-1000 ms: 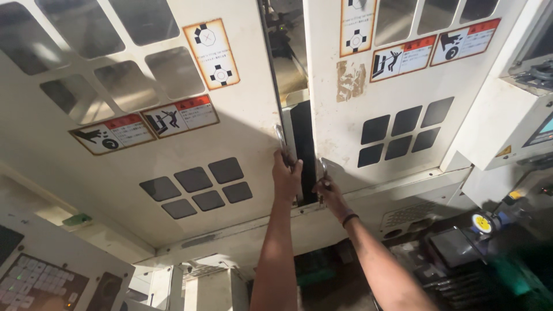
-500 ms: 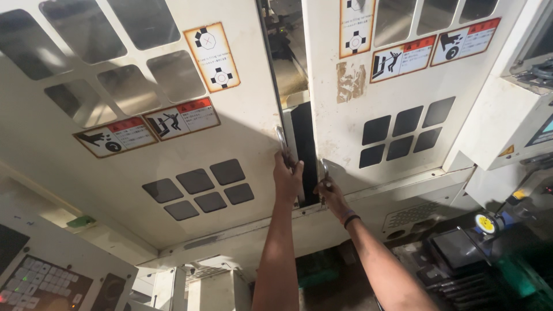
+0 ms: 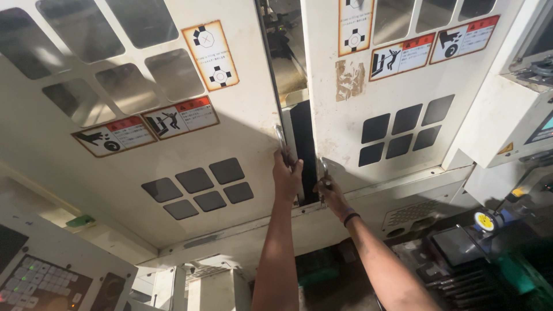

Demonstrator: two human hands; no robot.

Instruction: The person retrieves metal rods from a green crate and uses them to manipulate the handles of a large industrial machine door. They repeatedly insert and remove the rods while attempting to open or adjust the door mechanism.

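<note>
Left hand (image 3: 287, 179) closed around the metal handle (image 3: 281, 141) of the left sliding door (image 3: 190, 173), fingers wrapped at the door's inner edge. Right hand (image 3: 329, 193) clenched on the handle (image 3: 322, 169) of the right sliding door (image 3: 374, 86), at 3 o'clock from the left hand, just beside it, dark band on the wrist. Doors parted by a narrow dark gap (image 3: 303, 144) running toward 12 o'clock. Grids of dark square windows (image 3: 199, 188) at 9 o'clock from the left hand. Keypad panel (image 3: 46, 282) at 8 o'clock, well apart. Yellow knob (image 3: 485, 220) at 3 o'clock, far right.
</note>
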